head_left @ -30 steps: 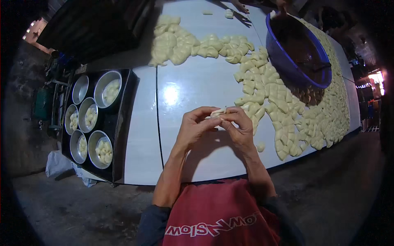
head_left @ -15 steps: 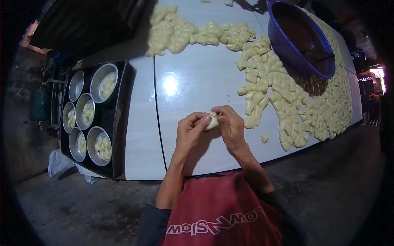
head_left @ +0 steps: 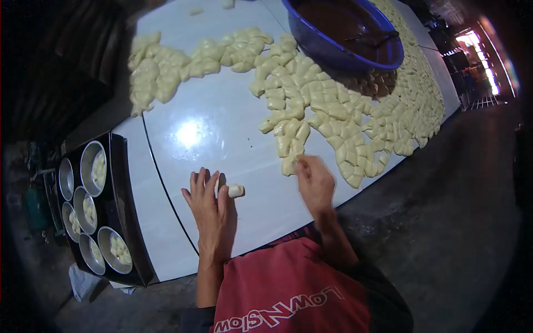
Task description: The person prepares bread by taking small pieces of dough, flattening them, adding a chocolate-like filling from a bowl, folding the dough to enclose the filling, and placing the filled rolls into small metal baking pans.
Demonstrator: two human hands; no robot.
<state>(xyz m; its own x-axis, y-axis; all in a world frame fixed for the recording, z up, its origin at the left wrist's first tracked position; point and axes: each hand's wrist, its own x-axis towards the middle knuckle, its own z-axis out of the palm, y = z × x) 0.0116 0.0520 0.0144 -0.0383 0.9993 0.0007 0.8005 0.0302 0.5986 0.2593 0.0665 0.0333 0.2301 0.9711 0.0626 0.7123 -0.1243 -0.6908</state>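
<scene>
My left hand (head_left: 207, 202) lies open over the white tabletop (head_left: 244, 216), palm down with fingers spread. Beside its thumb rests a small pale dough piece (head_left: 236, 191). My right hand (head_left: 316, 183) is closed in a pinch, thumb and forefinger at the edge of another dough piece (head_left: 288, 165). That piece sits at the near end of a strip of cut dough (head_left: 291, 136); the fingers partly hide it. Many more cut dough pieces (head_left: 344, 111) spread across the table beyond and to the right.
At the left edge stands a dark tray (head_left: 130, 222) with several round metal pans (head_left: 115, 250), most containing dough pieces. A large blue basin (head_left: 333, 47) of brown liquid, with a dark-handled utensil, stands among the dough at the far right. The table's near edge runs in front of me.
My hands have parted from the dough piece they held together. It now lies beside my left hand, which has opened; my right hand has moved right to the cut dough. The view has shifted.
</scene>
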